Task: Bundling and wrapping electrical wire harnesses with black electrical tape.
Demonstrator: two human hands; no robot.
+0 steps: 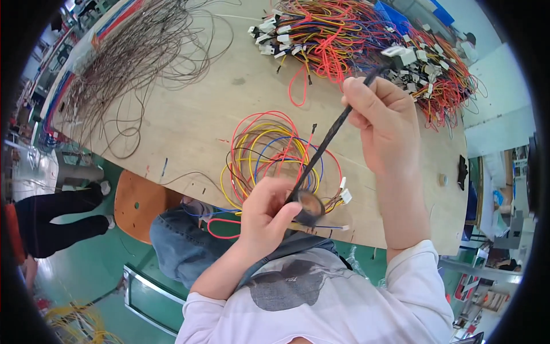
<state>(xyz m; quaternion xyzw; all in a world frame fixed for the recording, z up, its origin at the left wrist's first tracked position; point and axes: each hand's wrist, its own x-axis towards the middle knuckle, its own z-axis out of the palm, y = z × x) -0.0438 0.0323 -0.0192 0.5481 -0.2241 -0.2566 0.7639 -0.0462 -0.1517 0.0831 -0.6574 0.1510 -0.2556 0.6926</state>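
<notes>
Right hand (382, 114) pinches the far end of the slim black tape-wrapped strand (326, 140), by a white plastic connector (401, 55); left hand (266, 209) pinches its near end, beside the round black tape roll (310, 221). Probably wrapping: keep strand taut, overlap evenly.

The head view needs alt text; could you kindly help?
The left hand and right hand hold a black cable straight over a table, a black tape roll at the left hand. Coiled coloured wires lie beneath, wire heaps beyond.
</notes>
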